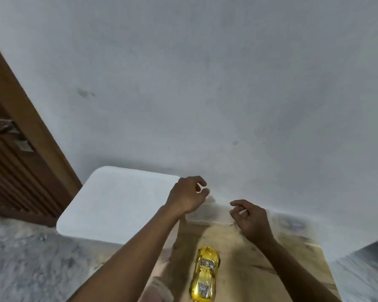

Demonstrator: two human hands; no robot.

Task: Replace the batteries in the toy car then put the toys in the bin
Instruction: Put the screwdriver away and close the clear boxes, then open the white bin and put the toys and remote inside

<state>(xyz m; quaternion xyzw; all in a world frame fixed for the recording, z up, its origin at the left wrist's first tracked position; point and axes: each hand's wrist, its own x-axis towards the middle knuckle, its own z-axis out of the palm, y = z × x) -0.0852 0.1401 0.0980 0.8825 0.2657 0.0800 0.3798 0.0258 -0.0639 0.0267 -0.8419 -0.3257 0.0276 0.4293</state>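
Left hand [188,197] and right hand [252,220] hover, fingers loosely curled and empty; best lower them to the toy car [205,274] just behind them and grip its sides.

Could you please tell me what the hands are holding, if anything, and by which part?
Nothing, it seems: left hand and right hand hover loosely curled above the table, apart from the yellow toy car lying there.

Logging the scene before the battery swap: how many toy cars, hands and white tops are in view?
Toy cars: 1, the yellow toy car
Hands: 2, the left hand and the right hand
White tops: 1, the white top
Total: 4
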